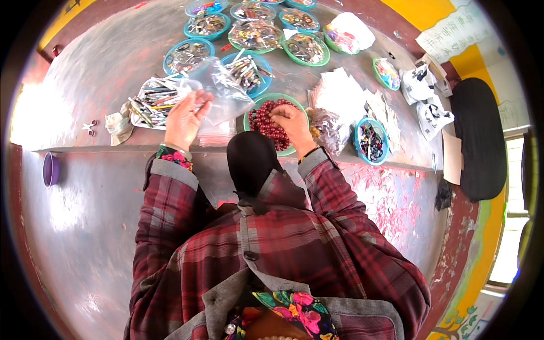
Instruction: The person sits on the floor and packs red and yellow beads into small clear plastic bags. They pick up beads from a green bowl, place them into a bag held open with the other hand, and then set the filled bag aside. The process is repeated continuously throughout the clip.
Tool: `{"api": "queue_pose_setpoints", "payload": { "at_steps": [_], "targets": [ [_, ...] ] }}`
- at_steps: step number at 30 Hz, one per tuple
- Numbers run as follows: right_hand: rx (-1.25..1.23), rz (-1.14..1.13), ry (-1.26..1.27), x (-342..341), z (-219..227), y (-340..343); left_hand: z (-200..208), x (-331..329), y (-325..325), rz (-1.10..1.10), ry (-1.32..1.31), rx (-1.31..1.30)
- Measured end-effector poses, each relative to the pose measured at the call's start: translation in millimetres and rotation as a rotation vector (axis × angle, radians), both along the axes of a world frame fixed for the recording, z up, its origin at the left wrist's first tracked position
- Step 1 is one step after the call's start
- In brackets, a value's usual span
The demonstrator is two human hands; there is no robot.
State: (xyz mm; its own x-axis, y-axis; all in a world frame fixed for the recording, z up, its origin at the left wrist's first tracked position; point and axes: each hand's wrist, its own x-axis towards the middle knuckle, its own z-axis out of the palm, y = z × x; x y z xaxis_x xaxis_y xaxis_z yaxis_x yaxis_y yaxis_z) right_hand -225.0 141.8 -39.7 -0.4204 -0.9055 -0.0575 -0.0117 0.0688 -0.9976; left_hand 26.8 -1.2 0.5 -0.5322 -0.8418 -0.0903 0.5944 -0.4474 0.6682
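Note:
My left hand (pixel 186 120) pinches a clear plastic bag (pixel 226 93), which spreads out to the right of my fingers above the step. Dark red bead strings (pixel 263 123) lie heaped in a green basket (pixel 247 126) in front of me. My right hand (pixel 292 123) reaches into that basket, its fingers closed on some of the red beads. Its fingertips are partly hidden among them. Below the bag, a stack of clear flat bags (pixel 216 136) with pinkish edges lies at the step's edge.
Pens fill a tray (pixel 156 102) at left and a blue basket (pixel 245 72) ahead. Several baskets of small goods stand farther back. Scissors (pixel 89 127) and a cloth pouch (pixel 118 127) lie left. To the right are plastic packets (pixel 330 127) and a blue basket of dark items (pixel 371 140).

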Motion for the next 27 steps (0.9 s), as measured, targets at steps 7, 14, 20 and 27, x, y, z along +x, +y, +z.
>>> {"api": "queue_pose_setpoints", "payload": {
  "at_steps": [7, 14, 20, 27],
  "targets": [
    [0.288, -0.562, 0.125, -104.6, -91.3, 109.4, -5.8, 14.6, -6.9, 0.078, -0.023, -0.013],
    [0.249, -0.869, -0.949, -161.0, -178.9, 185.1, -2.5, 8.1, -3.7, 0.099, -0.089, -0.002],
    [0.022, -0.985, -1.18, -143.8, -196.5, 156.5, -9.4, 6.7, -6.4, 0.072, -0.063, 0.005],
    [-0.107, -1.116, -1.269, -156.1, -214.1, 133.6, -7.1, 2.7, -4.0, 0.067, -0.097, -0.016]
  ]
}}
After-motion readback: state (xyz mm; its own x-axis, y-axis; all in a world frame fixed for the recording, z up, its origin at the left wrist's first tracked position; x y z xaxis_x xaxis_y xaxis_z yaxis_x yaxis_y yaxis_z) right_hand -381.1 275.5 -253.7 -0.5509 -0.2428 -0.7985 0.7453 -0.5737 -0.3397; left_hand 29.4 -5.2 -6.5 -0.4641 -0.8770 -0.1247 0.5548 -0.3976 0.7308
